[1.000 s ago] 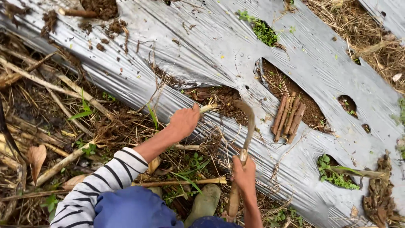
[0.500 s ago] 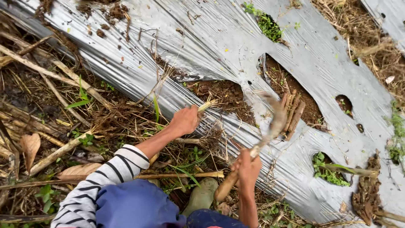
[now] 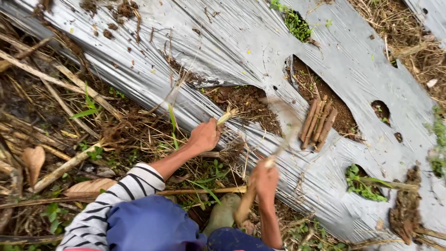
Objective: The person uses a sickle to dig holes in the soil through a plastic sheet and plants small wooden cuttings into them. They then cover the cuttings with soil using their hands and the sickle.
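Your left hand [image 3: 203,135] fingers clamp a pale dry stalk [image 3: 226,116]; your right hand [image 3: 265,179] fingers grip a blurred wooden-handled sickle [image 3: 278,139] above silver plastic mulch sheet [image 3: 223,42].

My left hand [image 3: 203,135]: fist clenched tight, forearm bare and stretched forward, striped sleeve pushed up at the elbow | my right hand [image 3: 265,179]: fingers wrapped closed, wrist cocked, forearm reaching up from below, blurred.

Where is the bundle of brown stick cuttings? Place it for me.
In the head view, the brown stick cuttings lie right of centre on bare soil in a hole torn in the silver plastic sheet, up and right of the right hand.
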